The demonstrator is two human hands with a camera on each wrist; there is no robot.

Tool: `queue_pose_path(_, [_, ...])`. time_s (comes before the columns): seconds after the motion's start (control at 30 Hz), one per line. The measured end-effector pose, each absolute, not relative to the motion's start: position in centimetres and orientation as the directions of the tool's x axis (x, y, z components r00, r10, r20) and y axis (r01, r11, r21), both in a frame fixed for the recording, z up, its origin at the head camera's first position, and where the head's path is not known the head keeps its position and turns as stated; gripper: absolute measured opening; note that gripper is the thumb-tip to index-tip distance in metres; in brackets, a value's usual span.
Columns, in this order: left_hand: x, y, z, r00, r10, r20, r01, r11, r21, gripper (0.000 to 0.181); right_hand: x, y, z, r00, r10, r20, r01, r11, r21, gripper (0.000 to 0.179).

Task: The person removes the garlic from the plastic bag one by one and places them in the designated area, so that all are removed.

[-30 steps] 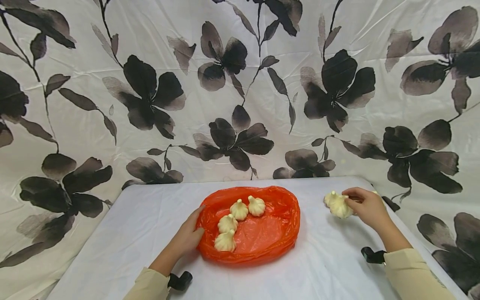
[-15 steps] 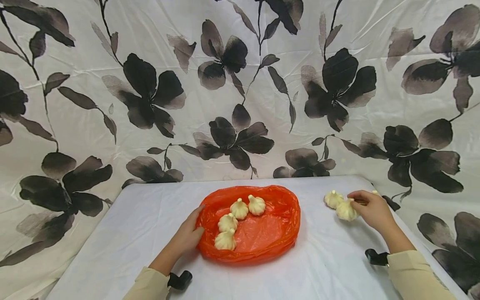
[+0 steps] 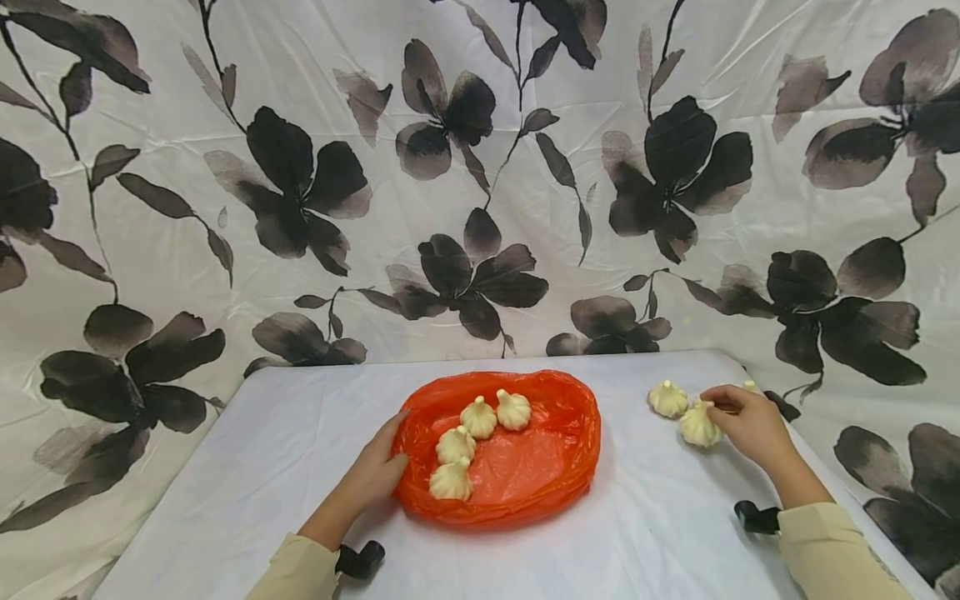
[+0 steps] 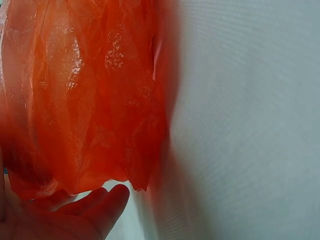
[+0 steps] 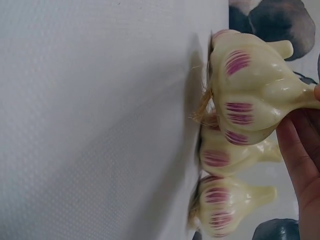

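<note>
A red plastic bag [image 3: 517,479] with a rolled-down rim stands open at the middle of the table. Inside it, along the left and back, sit several garlic bulbs [image 3: 450,479]. My left hand [image 3: 367,475] rests against the bag's left wall, its fingers [image 4: 112,205] extended and partly covered by the red plastic. At the table's right side my right hand [image 3: 753,425] pinches one garlic bulb [image 5: 252,90] by its stem. Close beside that bulb lies another garlic bulb [image 3: 667,400], and a stem tip [image 3: 750,385] shows behind my hand.
White cloth covers the table [image 3: 300,433]. A floral curtain [image 3: 480,208] hangs right behind its back edge. Each wrist carries a black camera mount [image 3: 362,561]. The right hand works near the table's right edge.
My right hand has moved slightly to the right and toward me with the pinched garlic bulb, opening a wider view of the bulb beside it. My left hand and the bag have stayed put.
</note>
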State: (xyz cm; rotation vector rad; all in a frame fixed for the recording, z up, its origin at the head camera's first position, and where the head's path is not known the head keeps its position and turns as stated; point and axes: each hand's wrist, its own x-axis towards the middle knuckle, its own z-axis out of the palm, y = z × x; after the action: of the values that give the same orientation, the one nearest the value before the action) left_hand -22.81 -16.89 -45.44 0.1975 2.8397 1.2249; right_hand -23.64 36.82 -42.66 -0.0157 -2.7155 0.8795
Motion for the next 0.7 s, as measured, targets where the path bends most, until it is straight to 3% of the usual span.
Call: queue_pose_path(0.7, [-22.4, -16.97, -45.36, -0.991, 0.135, 0.009, 0.097, 0.664, 0.741, 0.068, -23.84, 36.65, -43.5, -0.955, 0.09, 0.283, -0.1, 0.801, -0.59, 0.024])
